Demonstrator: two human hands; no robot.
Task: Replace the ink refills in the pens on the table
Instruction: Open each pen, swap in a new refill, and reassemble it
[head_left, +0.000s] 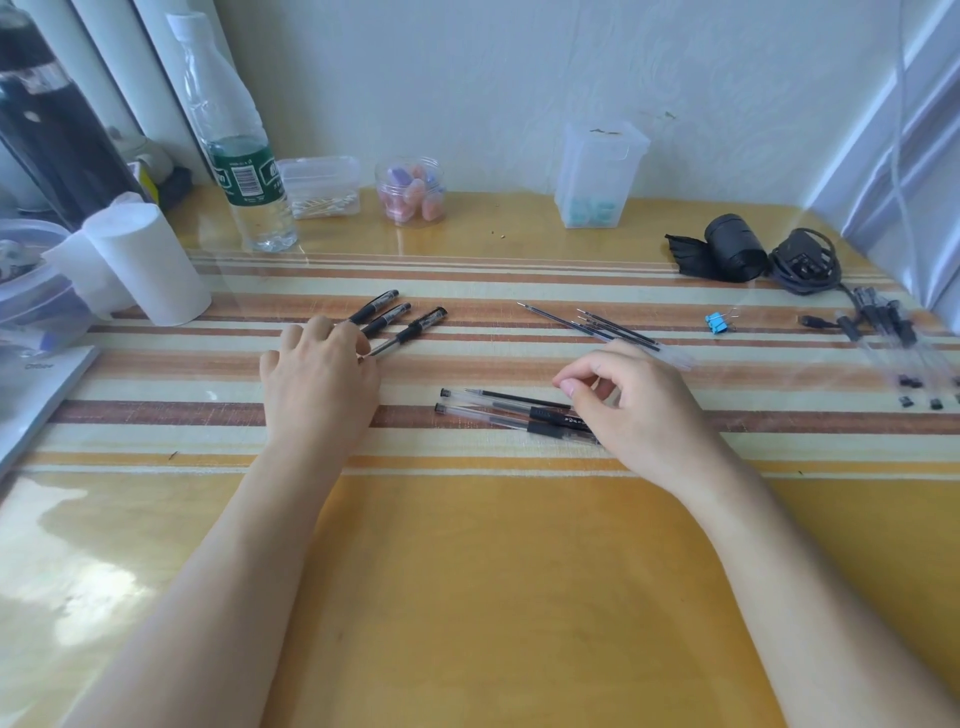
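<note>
Right now the left hand (322, 379) lies on the table (467, 571) with its fingers spread, the tips touching the near ends of three capped pens (400, 322) toward the left side. The right hand (639, 410) is curled, thumb and forefinger brought together, over the right ends of two clear-barrelled pens (498, 418) at the middle of the table. One bare refill (519, 399) lies against them. Whether that hand pinches anything small I cannot tell, since it hides those ends.

What I'd worry about is that everything here is thin and round on a glossy cover, so a nudge from either wrist could roll the pens together and mix one refill with another. The loose refills (597, 325) just beyond the right hand all look alike, and its knuckles could sweep them. A small part, once unscrewed, would be easily lost among the stripes.

A water bottle (239, 156) and a white paper roll (150, 265) crowd the back left corner. A jar of erasers (411, 189) stands along the back edge, while a blue binder clip (718, 322) and more pens (883, 332) lie near the right edge. None of them stands between the hands and their pens.
</note>
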